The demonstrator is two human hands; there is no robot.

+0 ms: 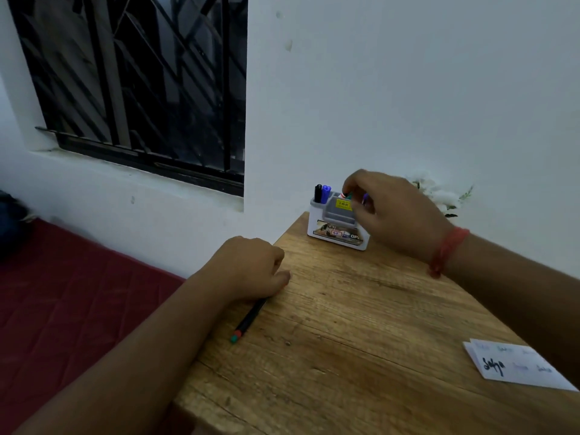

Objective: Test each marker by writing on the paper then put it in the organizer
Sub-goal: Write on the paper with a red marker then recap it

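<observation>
A small white and grey organizer point(332, 229) stands at the far end of the wooden table point(361, 324). A black marker point(318, 193) and a blue marker point(326, 193) stand upright in its left slot. My right hand point(395, 215) is over the organizer's right side, fingertips pinched on a green-tipped marker point(346, 196) at the slot; a purple bit shows behind the fingers. My left hand point(251, 268) rests curled at the table's left edge, on top of a black pen with a red and green end point(248, 321). The paper point(514, 365) with handwriting lies at the right edge.
A white wall rises right behind the table, with a barred window point(131, 83) to the left. White flowers point(436, 193) sit behind my right hand. A dark red mattress point(72, 293) lies below the table's left edge.
</observation>
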